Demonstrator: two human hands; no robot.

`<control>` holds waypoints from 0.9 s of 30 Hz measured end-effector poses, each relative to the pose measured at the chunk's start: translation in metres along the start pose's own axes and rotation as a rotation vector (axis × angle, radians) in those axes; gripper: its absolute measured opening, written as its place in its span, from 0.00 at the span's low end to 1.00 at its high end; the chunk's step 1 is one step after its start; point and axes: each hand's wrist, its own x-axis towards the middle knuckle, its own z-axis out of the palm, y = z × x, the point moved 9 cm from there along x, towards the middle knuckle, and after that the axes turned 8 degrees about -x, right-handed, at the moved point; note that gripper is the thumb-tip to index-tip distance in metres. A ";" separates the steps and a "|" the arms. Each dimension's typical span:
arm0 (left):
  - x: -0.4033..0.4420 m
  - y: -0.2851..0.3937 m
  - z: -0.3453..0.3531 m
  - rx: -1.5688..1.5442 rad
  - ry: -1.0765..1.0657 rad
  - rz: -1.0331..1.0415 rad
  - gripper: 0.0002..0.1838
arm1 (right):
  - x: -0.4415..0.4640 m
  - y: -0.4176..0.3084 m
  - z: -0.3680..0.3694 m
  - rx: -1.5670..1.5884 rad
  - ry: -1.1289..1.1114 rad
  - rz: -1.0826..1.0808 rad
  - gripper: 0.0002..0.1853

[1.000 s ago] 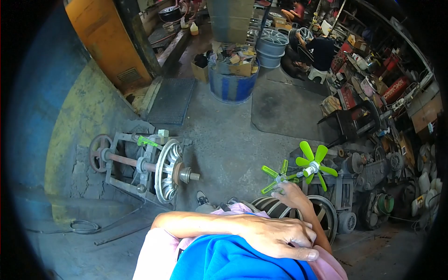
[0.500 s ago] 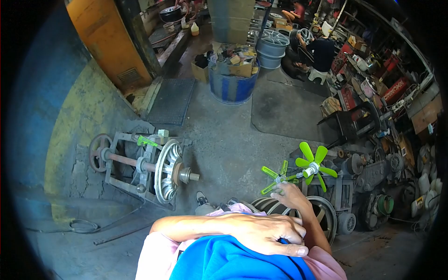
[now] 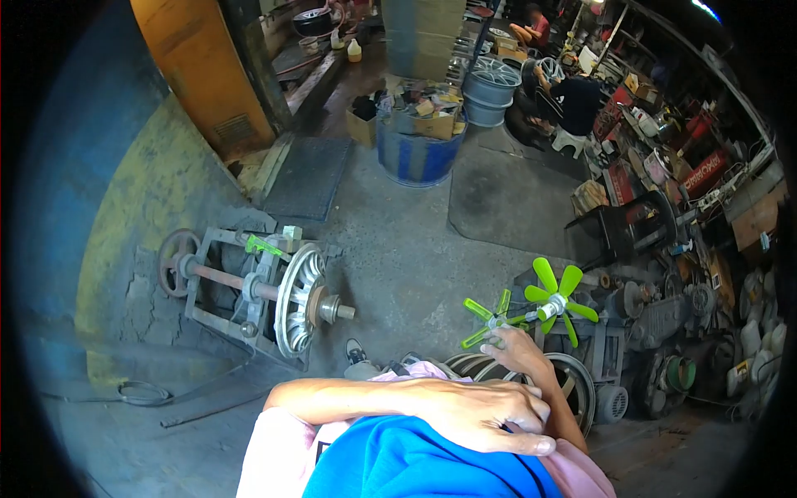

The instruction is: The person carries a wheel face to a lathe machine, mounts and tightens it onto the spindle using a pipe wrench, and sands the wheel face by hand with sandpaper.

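My right hand (image 3: 516,350) is at the grey hub of a green spoked handle (image 3: 476,309), its fingers curled against it. Right beside that handle stands a second green one with broad, leaf-like spokes (image 3: 568,280) around a silver hub. My left arm lies across my blue and pink clothing. At its end my left hand (image 3: 486,419) rests by my right arm with bent fingers; whatever is under them is hidden. Below my right forearm sit alloy wheels (image 3: 573,373).
At left stands a metal stand holding a silver wheel (image 3: 296,303) on a shaft. Ahead are a blue drum (image 3: 415,158) with boxes, stacked rims (image 3: 488,91), a rubber mat (image 3: 506,203) and a black chair (image 3: 602,232). A seated person (image 3: 573,104) works at a wheel.
The view has shifted slightly. My left fingers and thumb have moved a little; my right hand stays at the green handle's hub.
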 end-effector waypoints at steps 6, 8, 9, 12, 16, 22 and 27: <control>0.016 -0.006 0.022 -0.122 -0.139 -0.014 0.29 | -0.003 -0.006 0.001 0.029 -0.009 0.003 0.21; 0.014 -0.007 0.021 -0.088 -0.128 -0.005 0.29 | -0.006 -0.007 0.001 -0.001 -0.005 0.002 0.21; 0.012 -0.007 0.021 -0.055 -0.117 0.004 0.29 | -0.007 -0.006 0.003 0.003 -0.005 0.005 0.21; 0.008 -0.004 0.016 0.000 -0.097 0.011 0.30 | -0.008 -0.002 0.008 0.029 -0.015 0.018 0.20; 0.002 -0.004 0.013 0.012 -0.082 0.001 0.30 | -0.007 -0.007 0.006 0.015 -0.021 0.005 0.19; -0.006 -0.001 0.002 0.028 -0.011 0.010 0.29 | 0.001 -0.011 0.004 0.006 -0.013 -0.027 0.20; -0.010 -0.004 -0.007 0.071 0.001 -0.057 0.31 | 0.004 -0.013 0.002 -0.010 -0.014 -0.027 0.21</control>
